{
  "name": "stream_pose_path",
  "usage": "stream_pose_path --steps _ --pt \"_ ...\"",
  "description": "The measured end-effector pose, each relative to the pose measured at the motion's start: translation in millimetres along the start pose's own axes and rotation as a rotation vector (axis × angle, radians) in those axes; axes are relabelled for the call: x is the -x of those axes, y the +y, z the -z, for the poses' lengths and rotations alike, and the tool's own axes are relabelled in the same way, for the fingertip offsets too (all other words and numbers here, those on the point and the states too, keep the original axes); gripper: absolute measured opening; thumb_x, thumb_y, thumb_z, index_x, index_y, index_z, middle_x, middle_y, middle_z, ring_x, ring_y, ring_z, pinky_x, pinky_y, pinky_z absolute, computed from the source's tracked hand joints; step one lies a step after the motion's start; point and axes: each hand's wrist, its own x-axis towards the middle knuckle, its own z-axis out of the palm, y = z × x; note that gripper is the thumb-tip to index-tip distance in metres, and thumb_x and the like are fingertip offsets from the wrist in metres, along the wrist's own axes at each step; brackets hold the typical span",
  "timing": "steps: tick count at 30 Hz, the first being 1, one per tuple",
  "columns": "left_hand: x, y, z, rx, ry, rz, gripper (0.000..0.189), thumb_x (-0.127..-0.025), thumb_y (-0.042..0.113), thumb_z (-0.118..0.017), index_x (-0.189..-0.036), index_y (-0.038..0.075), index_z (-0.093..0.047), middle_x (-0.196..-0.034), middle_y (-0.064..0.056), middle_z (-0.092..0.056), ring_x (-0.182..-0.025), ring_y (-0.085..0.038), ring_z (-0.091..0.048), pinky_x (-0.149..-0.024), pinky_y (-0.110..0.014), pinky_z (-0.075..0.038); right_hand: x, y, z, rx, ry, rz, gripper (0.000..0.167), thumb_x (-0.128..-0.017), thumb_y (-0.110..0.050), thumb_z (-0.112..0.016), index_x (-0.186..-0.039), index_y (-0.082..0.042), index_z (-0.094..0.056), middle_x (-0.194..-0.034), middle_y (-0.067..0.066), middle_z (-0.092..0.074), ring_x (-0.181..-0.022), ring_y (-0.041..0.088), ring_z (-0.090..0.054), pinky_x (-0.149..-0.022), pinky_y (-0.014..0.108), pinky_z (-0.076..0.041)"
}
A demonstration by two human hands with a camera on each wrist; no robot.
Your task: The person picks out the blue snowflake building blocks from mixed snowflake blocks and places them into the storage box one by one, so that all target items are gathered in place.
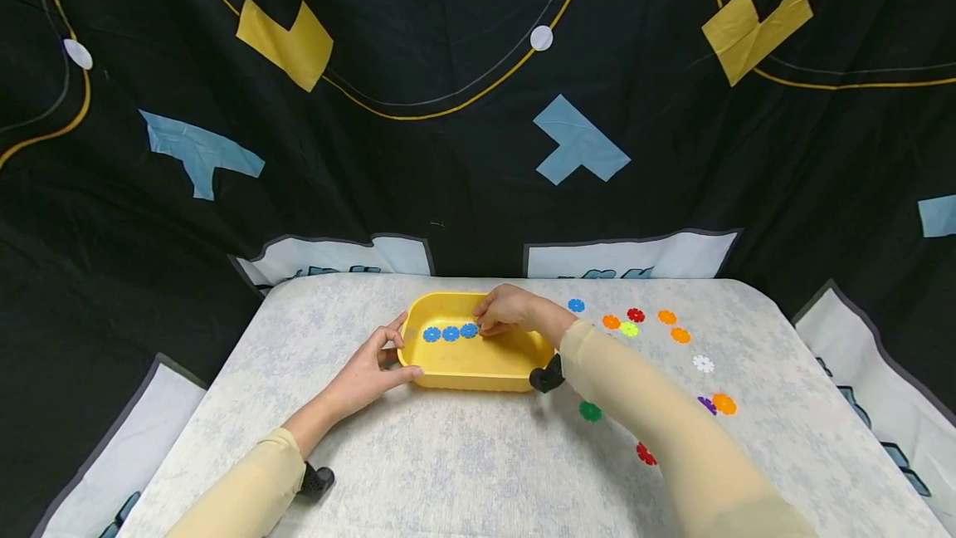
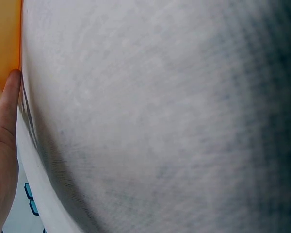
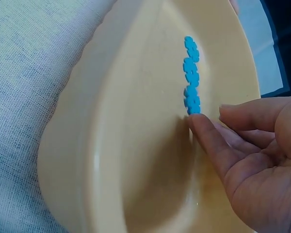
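Note:
A yellow plastic tub (image 1: 478, 382) stands on the table, with a row of three blue flower-shaped discs (image 1: 451, 334) on its floor. My left hand (image 1: 371, 368) grips the tub's left end, thumb at the front corner and fingers at the left rim. In the left wrist view, one straight finger (image 2: 8, 104) lies along the tub's wall. My right hand (image 1: 511, 311) reaches inside over the back rim area. The right wrist view shows its thumb (image 3: 211, 138) right at the end blue disc (image 3: 192, 100); the index finger stands apart, nothing between them.
Loose flower discs lie right of the tub: blue (image 1: 576, 305), red (image 1: 636, 315), several orange (image 1: 667, 317), yellow-green (image 1: 629, 329), white (image 1: 703, 364), purple (image 1: 706, 405), green (image 1: 590, 412) and another red disc (image 1: 646, 453) beside the right sleeve. A dark curtain (image 1: 478, 189) hangs behind the table.

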Motion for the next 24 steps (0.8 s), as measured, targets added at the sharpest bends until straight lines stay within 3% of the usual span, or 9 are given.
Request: stream_pose_path --steps 10,18,24 --pt "0.0 -0.4 -1.8 0.006 0.0 -0.019 0.052 -0.09 0.026 -0.082 -0.114 0.004 -0.042 -0.17 0.001 -0.016 -0.131 -0.035 -0.056 -0.112 -0.051 -0.038 17.9 -2 12 0.005 -0.098 0.077 0.039 -0.097 0.006 -0.063 -0.136 0.011 -0.057 -0.129 0.027 -0.063 -0.117 0.035 -0.066 -0.102 0.042 -0.049" --pt "1.3 3.8 -1.5 -0.016 0.018 0.011 0.051 -0.086 0.031 -0.085 -0.109 0.012 -0.043 -0.17 0.008 -0.016 -0.127 -0.029 -0.06 -0.108 -0.047 -0.043 34.9 -5 34 -0.005 -0.122 0.155 0.039 -0.099 0.004 -0.063 -0.137 0.009 -0.057 -0.135 0.025 -0.062 -0.114 0.028 -0.067 -0.098 0.037 -0.052" --pt "1.1 4.3 -1.2 -0.017 0.01 0.003 0.045 -0.09 0.022 -0.082 -0.11 0.01 -0.043 -0.17 0.004 -0.018 -0.128 -0.032 -0.059 -0.112 -0.05 -0.039 55.7 -7 54 -0.01 -0.132 0.191 0.037 -0.101 0.0 -0.061 -0.138 0.006 -0.058 -0.129 0.018 -0.066 -0.125 0.036 -0.06 -0.101 0.04 -0.05"
